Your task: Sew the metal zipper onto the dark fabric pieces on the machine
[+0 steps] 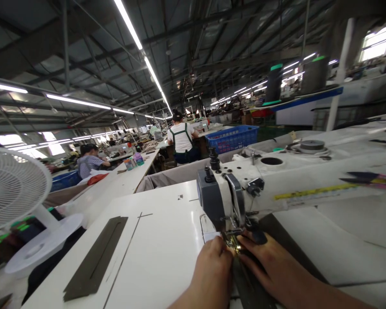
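Close in, the left hand [214, 264] is curled — its grip I cannot tell — and the right hand [272, 259] lies half open, fingers parted, on one matte dark cloth [251, 294] running between them. Just beyond stands one smooth sewing machine [284, 180]; leftward, one oblong cloth strip [96, 257], then one ribbed fan [16, 193].

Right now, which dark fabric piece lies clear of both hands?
The long panel flat on the white tabletop, left of the sewing machine; the other dark fabric is at the left hand and right hand.
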A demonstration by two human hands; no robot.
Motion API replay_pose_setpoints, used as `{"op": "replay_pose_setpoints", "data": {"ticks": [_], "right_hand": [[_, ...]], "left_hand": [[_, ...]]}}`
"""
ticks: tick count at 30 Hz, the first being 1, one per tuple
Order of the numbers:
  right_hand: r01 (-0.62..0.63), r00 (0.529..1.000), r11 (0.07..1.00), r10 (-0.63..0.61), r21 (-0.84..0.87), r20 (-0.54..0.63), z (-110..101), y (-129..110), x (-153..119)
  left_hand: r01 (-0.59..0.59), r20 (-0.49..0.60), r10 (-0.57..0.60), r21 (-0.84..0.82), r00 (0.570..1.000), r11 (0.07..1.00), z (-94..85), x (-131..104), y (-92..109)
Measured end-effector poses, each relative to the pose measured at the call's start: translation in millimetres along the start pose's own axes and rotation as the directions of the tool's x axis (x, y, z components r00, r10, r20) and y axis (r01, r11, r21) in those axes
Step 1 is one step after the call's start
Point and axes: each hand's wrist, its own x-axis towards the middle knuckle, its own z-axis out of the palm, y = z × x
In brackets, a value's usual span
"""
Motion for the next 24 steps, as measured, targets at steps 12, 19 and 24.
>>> {"op": "replay_pose_setpoints", "data": {"ticks": [12,19,24], "right_hand": [[-0.295,0.944,0.955,0.295,-0.023,0.145,13.7,12.7,10.3],[-0.447,0.874,0.883,0.465,-0.144,0.14,12.9,8.3,24.0],[-0.495,0.839,0.85,0.521,-0.181,0.156,5.7,4.4,28.3]], "left_hand": [[-0.176,-0.19,0.241,0.304,0.952,0.936,3.2,-12.3,10.4],[-0.123,-0.002,0.125,0.188,0.992,0.975,-8.9,-11.1,15.8],[-0.038,0.129,0.023,0.111,0.991,0.993,-20.9,-9.8,25.1]]}}
